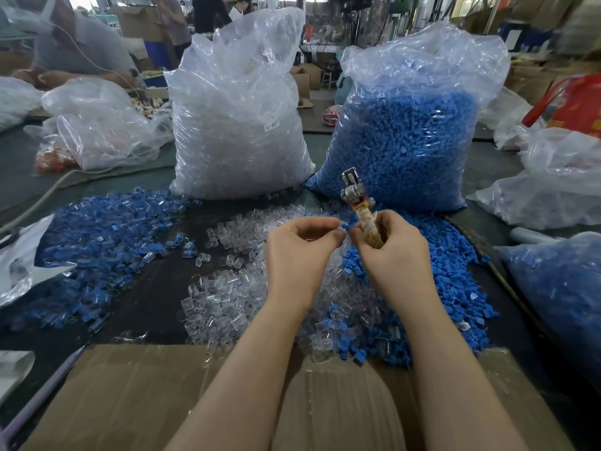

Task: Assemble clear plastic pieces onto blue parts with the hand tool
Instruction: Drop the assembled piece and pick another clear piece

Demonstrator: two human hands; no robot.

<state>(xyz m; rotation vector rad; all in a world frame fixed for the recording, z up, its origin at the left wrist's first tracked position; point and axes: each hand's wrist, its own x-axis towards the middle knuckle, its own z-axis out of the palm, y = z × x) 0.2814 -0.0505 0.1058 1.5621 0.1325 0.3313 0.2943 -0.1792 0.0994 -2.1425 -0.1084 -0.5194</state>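
Observation:
My right hand (395, 252) grips the hand tool (356, 196) by its tape-wrapped handle, metal head pointing up. My left hand (300, 252) has its fingers curled and pinches a small clear plastic piece (340, 226) right beside a blue part (345, 226) between the two hands; the detail there is blurred. Under my hands lies a loose pile of clear pieces (224, 297). Loose blue parts (455, 288) are heaped to the right. A pile of joined blue-and-clear pieces (107, 239) lies at the left.
Two tall plastic bags stand behind the piles: clear pieces (237, 125) on the left, blue parts (406, 135) on the right. Another bag of blue parts (559, 288) lies at the right edge. A cardboard box flap (130, 395) runs along the near edge. People work at the far left.

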